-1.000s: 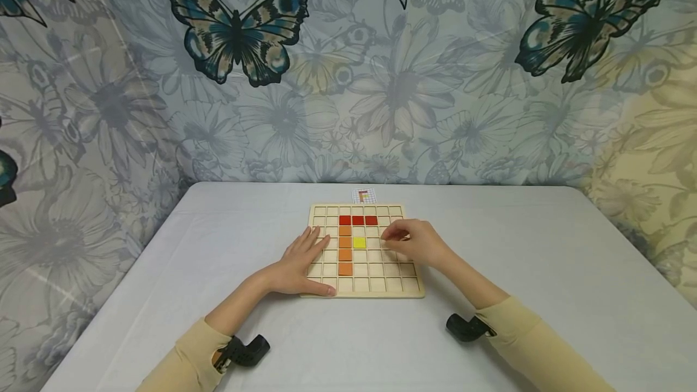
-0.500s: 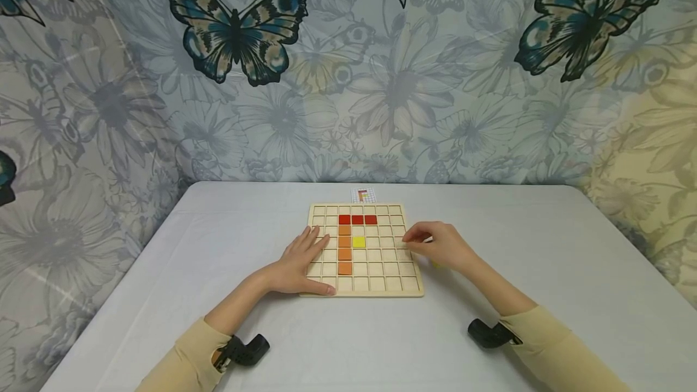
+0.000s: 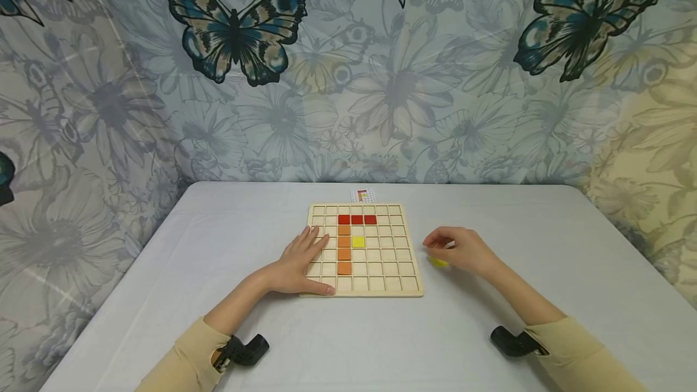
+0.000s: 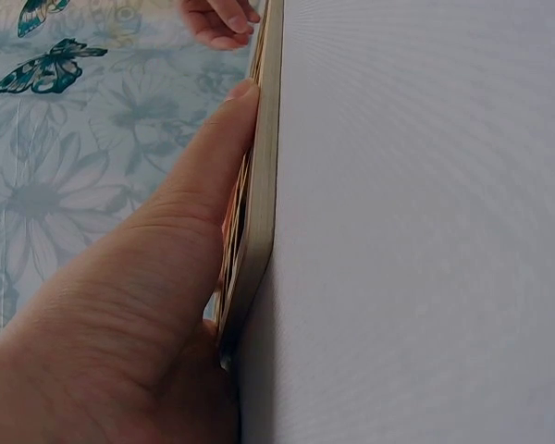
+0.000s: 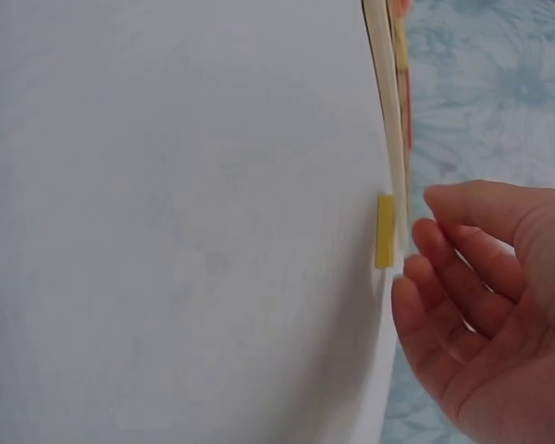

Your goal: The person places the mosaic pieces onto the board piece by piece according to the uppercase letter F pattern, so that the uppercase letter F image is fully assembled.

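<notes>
Since the earlier frame my right hand (image 3: 463, 250) had drawn off the wooden board (image 3: 405, 286) onto the worktop (image 3: 544, 241), fingers loosely curled, holding nothing, just above a yellow tile (image 3: 438, 262), while my left hand (image 3: 302, 262) lay flat on the board's left edge.

A pale wooden grid board (image 3: 363, 286) carries three red square tiles (image 3: 357, 219), four orange square tiles (image 3: 344, 249) and one yellow square tile (image 3: 358, 241). Another yellow square tile (image 3: 438, 262) lies on the light grey table (image 3: 218, 241). The backdrop shows teal-and-black butterflies (image 3: 231, 32) over grey flowers.
</notes>
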Tool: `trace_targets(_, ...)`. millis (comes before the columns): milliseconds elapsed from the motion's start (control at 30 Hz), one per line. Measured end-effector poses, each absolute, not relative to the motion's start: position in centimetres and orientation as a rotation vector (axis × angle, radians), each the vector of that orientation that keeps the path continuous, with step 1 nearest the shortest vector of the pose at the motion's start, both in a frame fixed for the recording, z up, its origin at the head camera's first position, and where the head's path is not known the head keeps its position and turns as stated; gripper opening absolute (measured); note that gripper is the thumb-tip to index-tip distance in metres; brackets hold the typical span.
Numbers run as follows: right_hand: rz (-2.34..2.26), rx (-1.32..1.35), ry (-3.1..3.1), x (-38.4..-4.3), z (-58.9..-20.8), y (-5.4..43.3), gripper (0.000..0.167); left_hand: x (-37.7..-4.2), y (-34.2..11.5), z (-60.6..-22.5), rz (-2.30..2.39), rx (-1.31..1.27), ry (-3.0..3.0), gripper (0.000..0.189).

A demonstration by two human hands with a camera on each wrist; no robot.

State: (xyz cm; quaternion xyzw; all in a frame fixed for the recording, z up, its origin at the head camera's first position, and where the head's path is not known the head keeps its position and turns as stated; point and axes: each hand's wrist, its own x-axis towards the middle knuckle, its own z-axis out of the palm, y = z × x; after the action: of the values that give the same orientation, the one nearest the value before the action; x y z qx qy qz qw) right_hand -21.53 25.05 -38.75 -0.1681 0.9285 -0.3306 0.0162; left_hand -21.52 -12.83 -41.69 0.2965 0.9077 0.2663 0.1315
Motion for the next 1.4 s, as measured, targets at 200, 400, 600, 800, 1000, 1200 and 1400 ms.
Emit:
trace_targets(200, -0.988, -0.527, 2.856, -21.1, -38.6, 26.0, 0.02, -21.5, -12.8, -41.6, 0.776, 0.859, 2.631, 0.109)
trace_targets(400, -0.963, -0.583, 2.788, -20.8, -38.5, 26.6, 0.026, -21.5, -12.8, -41.6, 0.778, 0.863, 2.628, 0.109)
trace_targets(600, -0.98, -0.626, 2.767, -21.0, -38.8, 26.9, 0.027, -21.5, -12.8, -41.6, 0.777, 0.862, 2.629, 0.109)
trace_targets(800, -0.973, -0.606, 2.806, -21.2, -39.1, 26.7, 0.024, -21.5, -12.8, -41.7, 0.782, 0.867, 2.625, 0.109)
trace_targets(1000, -0.954, -0.54, 2.852, -21.2, -39.0, 26.3, 0.022, -21.5, -12.9, -41.8, 0.78, 0.87, 2.632, 0.109)
trace_targets(1200, -0.938, -0.515, 2.875, -21.1, -38.9, 26.2, 0.022, -21.5, -12.9, -41.6, 0.784, 0.87, 2.627, 0.109)
trace_targets(1400, -0.938, -0.55, 2.874, -21.1, -38.8, 26.2, 0.025, -21.5, -12.9, -41.7, 0.785, 0.867, 2.627, 0.109)
